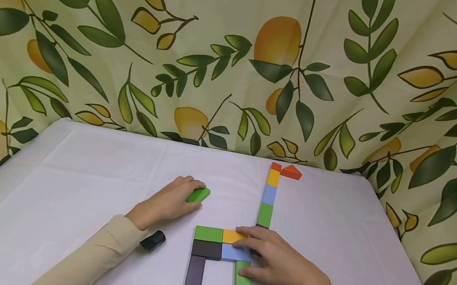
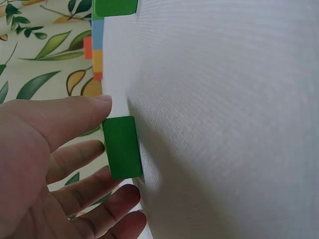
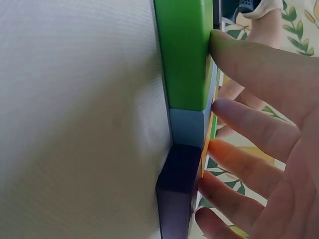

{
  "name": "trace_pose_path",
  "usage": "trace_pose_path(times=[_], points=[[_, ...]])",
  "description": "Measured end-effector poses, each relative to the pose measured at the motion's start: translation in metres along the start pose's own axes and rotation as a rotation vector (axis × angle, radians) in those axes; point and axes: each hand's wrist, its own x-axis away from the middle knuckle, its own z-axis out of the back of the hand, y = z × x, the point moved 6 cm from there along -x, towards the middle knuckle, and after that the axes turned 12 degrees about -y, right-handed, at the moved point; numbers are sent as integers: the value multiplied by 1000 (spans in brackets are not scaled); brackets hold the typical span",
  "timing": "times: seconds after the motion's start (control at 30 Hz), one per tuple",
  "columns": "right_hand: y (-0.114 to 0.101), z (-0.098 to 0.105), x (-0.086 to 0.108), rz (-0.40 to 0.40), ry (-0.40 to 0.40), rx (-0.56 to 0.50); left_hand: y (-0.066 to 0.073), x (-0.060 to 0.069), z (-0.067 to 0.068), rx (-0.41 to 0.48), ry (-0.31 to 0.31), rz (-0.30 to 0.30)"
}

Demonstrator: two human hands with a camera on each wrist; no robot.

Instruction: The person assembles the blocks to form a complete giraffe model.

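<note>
My left hand [image 1: 168, 205] is left of the block layout, holding a green block [image 1: 198, 195] between thumb and fingers. In the left wrist view that green block [image 2: 123, 148] is near the white cloth; whether it touches is unclear. My right hand [image 1: 288, 262] lies over the layout with fingers spread. Its fingertips rest on the yellow block [image 1: 230, 237] and blue block [image 1: 233, 253], its thumb on a long green block [image 1: 243, 282]. Beneath these fingers, the right wrist view shows a dark purple block [image 3: 179, 172] against a blue block [image 3: 188, 127], partly hidden from the head view.
A column of blocks runs away from me: green [image 1: 265, 214], blue [image 1: 269, 194], yellow [image 1: 274, 178] and red [image 1: 276, 166], with a red triangular block [image 1: 292, 172] beside its top. Black [image 1: 207, 249] and dark purple [image 1: 194, 274] blocks form the layout's left side. A patterned curtain [image 1: 231, 64] hangs behind.
</note>
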Motion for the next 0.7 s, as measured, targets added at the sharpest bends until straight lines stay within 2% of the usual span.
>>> trace_pose_path(times=[0.33, 0.5, 0.7], points=[[1, -1, 0, -1, 2, -4, 1, 0, 1, 4, -16, -12], [1, -2, 0, 2, 5, -4, 1, 2, 2, 5, -24, 1], [2, -2, 0, 0, 6, 3, 0, 2, 3, 33, -3, 2]])
